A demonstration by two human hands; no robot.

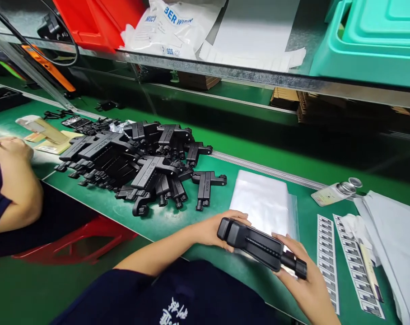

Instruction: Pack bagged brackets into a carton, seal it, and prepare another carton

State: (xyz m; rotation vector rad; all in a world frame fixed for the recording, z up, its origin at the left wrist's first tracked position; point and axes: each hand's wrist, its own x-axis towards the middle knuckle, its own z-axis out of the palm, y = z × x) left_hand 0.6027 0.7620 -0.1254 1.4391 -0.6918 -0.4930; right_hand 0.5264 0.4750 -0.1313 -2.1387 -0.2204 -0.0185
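Both my hands hold one black plastic part just above the green bench, near its front edge. My left hand grips its thick left end, fingers curled round it. My right hand is wrapped under its narrow right end. Right behind the part lies a stack of clear plastic bags. A heap of several black plastic parts of the same kind covers the bench to the left.
Strips of printed labels and white cloths lie at the right, with a small bottle lying on its side behind them. A co-worker's arm is at far left. An overhead shelf holds a teal bin and a red bin.
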